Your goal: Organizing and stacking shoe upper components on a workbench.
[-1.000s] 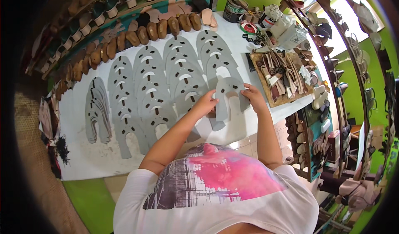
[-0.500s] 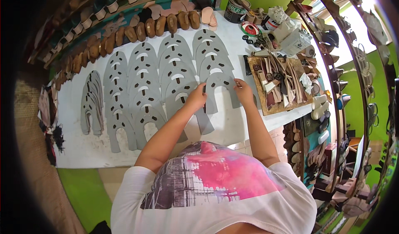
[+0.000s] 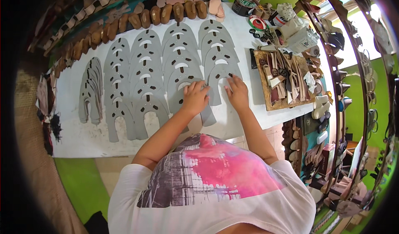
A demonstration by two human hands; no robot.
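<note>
grey sheet material, thin and likely light, limp enough to flex, forms the arch-shaped piece at the near end of the rightmost column on the white table. the left hand and right hand lie about its legs, fingers spread, clamped on nothing; those outer edges look safest to hold.

I log: grey U-shaped piece, lowered onto rightmost row | left hand, pinch released | right hand, pinch loosened.
</note>
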